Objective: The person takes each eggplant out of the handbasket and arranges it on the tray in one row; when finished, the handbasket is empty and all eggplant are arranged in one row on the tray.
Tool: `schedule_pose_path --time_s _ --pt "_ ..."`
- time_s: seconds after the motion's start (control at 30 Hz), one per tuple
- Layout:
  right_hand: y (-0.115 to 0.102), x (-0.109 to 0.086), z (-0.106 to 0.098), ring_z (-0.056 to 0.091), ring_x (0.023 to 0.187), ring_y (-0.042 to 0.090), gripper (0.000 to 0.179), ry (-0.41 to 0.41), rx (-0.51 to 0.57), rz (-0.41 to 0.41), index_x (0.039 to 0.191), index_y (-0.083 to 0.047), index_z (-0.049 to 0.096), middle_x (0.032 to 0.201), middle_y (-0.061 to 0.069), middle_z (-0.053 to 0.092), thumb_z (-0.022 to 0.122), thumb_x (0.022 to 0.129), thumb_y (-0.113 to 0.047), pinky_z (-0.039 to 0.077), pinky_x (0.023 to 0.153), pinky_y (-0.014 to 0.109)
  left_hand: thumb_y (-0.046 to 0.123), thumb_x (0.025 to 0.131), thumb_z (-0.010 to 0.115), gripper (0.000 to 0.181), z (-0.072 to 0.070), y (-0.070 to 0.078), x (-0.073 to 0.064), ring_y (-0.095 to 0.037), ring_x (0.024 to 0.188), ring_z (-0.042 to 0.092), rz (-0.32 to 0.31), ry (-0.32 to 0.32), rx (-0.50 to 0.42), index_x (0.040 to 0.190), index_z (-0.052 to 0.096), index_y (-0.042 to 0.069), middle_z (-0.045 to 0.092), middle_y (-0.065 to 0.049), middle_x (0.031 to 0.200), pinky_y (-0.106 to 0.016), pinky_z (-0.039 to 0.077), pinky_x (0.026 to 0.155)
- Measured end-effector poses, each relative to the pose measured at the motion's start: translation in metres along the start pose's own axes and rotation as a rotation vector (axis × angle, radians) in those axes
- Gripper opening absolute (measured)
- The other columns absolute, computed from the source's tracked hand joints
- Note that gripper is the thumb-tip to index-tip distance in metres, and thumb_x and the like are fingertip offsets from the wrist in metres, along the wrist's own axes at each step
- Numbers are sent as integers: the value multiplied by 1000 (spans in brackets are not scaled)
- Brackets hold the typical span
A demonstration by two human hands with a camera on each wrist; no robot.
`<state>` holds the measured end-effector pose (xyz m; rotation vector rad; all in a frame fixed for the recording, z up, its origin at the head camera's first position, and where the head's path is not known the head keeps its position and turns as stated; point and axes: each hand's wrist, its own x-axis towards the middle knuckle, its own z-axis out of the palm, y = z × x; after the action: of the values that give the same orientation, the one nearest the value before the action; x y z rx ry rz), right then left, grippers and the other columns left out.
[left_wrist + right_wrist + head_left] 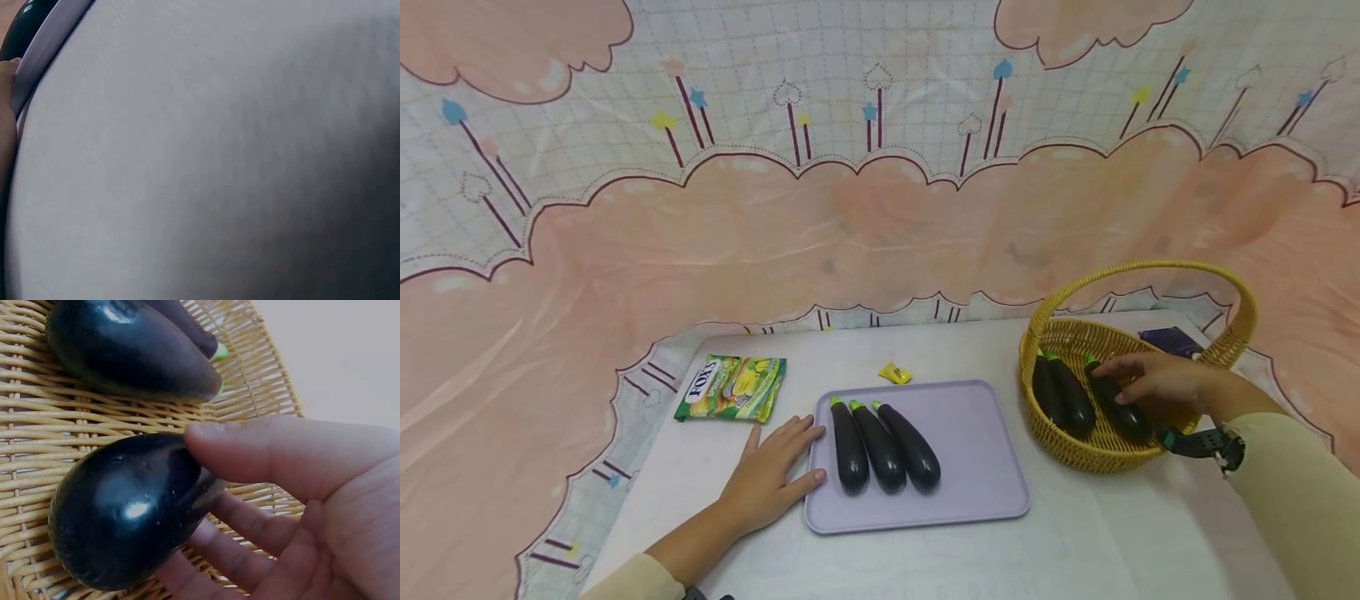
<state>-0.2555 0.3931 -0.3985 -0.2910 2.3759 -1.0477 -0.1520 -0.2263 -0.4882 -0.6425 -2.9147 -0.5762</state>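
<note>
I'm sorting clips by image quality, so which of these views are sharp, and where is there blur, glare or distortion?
Head view: evenly lit and sharp, wide-angle bending at the edges. Left wrist view: nearly all a blurred, too-close pale surface, dim toward the right, with the tray edge at top left. Right wrist view: sharp up close, with small glare spots on the eggplant that the right hand grips in the basket.

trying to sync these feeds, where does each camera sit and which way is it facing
Head: worn on the head, looks forward and down at the table; shows both forearms, the left hand flat by the purple tray, the right hand in the wicker basket.
Left wrist: pressed close to the table, mostly blurred; a tray edge and a sliver of hand show.
Right wrist: looks into the basket at thumb and fingers gripping an eggplant.
Shared: head and right wrist both show that eggplant.
</note>
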Motion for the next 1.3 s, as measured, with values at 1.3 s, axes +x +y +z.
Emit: schedule_pose_path --time_s 1.3 --pt "-30 -46 11 48 140 43 57 130 22 -166 152 -11 55 162 20 40 70 99 -24 59 97 48 53 99 70 68 2 -1 1 -35 157 36 -14 -4 -1 157 55 20 47 -10 166 -78 5 123"
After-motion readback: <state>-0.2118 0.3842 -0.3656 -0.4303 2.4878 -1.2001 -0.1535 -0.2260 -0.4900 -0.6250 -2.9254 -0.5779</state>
